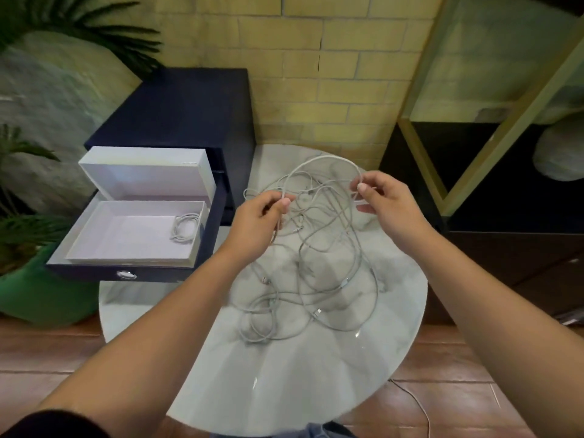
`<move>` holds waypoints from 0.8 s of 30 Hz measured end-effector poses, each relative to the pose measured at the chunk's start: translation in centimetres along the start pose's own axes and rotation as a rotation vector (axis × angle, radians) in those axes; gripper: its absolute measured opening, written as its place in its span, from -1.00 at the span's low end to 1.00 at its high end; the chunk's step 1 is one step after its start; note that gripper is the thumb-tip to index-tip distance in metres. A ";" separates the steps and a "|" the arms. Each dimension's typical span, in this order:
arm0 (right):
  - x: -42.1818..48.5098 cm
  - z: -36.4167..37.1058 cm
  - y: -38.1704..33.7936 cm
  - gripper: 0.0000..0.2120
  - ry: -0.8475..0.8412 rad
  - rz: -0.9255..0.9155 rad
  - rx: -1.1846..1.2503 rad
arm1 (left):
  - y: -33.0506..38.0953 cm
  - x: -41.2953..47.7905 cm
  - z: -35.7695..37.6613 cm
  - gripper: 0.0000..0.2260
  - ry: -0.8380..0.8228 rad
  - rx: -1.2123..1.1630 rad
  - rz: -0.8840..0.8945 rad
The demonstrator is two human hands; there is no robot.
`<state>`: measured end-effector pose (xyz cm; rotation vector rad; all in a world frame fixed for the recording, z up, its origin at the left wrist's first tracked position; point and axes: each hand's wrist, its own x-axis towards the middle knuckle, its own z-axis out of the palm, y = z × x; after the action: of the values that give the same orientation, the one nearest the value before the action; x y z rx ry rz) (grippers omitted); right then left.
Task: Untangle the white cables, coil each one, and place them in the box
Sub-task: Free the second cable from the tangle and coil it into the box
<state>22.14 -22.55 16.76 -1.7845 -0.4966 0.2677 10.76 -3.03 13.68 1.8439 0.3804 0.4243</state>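
Observation:
A tangle of white cables (319, 279) is spread over the round marble table (284, 374), part of it lifted. My left hand (256, 222) pinches a cable strand between thumb and fingers above the table's far left. My right hand (388, 203) pinches the same raised loop (328, 158) at its right end. The loop arches between both hands. An open white box (132, 235) with its lid up sits in a pulled-out dark drawer to the left. One coiled white cable (185, 227) lies in the box's right corner.
The dark blue drawer cabinet (183, 109) stands at the back left against a brick wall. Green plants (28, 222) crowd the left edge. A dark shelf with a gold frame (493, 147) stands to the right. Another cable (417, 403) trails across the wooden floor.

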 end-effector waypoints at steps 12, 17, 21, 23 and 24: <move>1.0 1.0 -2.7 -0.87 -0.064 0.030 0.116 | -2.0 1.4 -0.5 -0.73 0.027 0.227 -0.291; 1.9 3.1 -3.4 -0.92 -0.093 0.051 0.189 | -0.1 0.7 0.3 -0.58 -0.325 -0.150 -0.422; 2.5 4.1 -3.9 -0.93 -0.123 0.061 0.258 | -0.3 0.8 0.1 -0.59 -0.505 -0.080 -0.337; 2.7 4.5 -4.1 -0.91 -0.120 0.068 0.286 | -1.0 1.0 -0.1 -0.69 -0.513 0.015 -0.263; 2.9 4.5 -4.1 -0.90 -0.117 0.074 0.302 | -1.5 1.1 -0.2 -0.77 -0.509 0.052 -0.222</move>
<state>21.95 -16.44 19.70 -1.5001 -0.4478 0.4759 11.55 -1.98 12.44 1.8578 0.2417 -0.2101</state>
